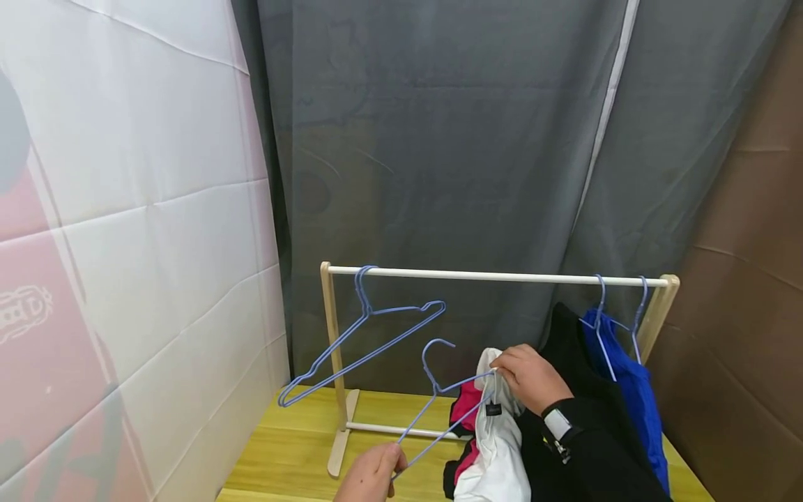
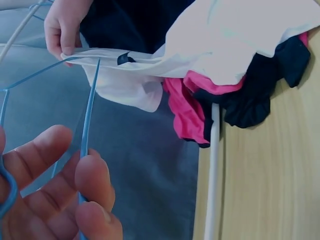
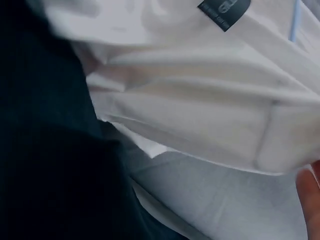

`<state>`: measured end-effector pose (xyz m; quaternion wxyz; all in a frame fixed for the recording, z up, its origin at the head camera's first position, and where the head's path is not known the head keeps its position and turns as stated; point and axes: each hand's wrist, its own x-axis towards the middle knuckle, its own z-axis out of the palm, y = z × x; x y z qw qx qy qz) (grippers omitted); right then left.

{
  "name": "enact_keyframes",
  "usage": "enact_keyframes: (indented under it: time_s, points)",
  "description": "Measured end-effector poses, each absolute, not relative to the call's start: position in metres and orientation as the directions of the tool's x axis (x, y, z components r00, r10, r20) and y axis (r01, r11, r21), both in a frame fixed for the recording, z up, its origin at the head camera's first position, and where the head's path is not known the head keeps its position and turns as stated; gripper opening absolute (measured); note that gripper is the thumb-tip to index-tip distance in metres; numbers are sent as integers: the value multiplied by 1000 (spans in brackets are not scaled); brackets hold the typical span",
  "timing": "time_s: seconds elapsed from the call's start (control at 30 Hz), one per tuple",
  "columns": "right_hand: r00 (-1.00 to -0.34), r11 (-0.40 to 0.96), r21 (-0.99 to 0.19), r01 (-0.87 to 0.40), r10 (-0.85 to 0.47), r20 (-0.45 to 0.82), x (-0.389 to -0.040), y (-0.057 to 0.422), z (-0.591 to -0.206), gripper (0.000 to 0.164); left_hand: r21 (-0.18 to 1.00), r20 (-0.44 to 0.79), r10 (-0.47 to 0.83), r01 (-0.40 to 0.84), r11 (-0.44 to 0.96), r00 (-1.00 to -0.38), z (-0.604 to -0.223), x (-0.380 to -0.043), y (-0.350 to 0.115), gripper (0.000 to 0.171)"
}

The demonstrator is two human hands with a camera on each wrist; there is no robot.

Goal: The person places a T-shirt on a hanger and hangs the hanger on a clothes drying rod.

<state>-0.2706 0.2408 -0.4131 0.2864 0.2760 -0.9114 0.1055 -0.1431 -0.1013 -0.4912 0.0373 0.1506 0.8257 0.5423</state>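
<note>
My left hand [image 1: 371,475] grips a blue wire hanger [image 1: 436,385] by its lower corner, below the rack's rail. The hanger's far end reaches into the neck opening of a white shirt [image 1: 498,450], whose small dark label [image 3: 226,12] shows in the right wrist view. At that neck edge, my right hand [image 1: 533,376] pinches the cloth beside the hanger's tip; the left wrist view shows the hanger wire [image 2: 91,105] running toward it. The shirt hangs down from my right fingers, overlapping a pink and black garment [image 2: 187,112].
A wooden rack with a white rail [image 1: 477,276] stands on the yellow wood-grain table [image 1: 282,446]. Blue hangers [image 1: 369,311] without clothes hang at its left end. A black garment [image 1: 564,341] and a blue garment [image 1: 640,390] hang at the right. Curtains [image 1: 426,174] surround the table.
</note>
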Motion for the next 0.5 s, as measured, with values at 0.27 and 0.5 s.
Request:
enact_keyframes:
  time_s: [0.27, 0.5]
  points:
    - [-579, 815, 75, -575, -470, 666, -270, 244, -413, 5, 858, 165, 315, 294, 421, -935, -484, -140, -101, 41]
    - [-569, 828, 138, -543, -484, 665, -271, 252, -411, 7, 835, 175, 323, 314, 452, -930, -478, -137, -100, 42]
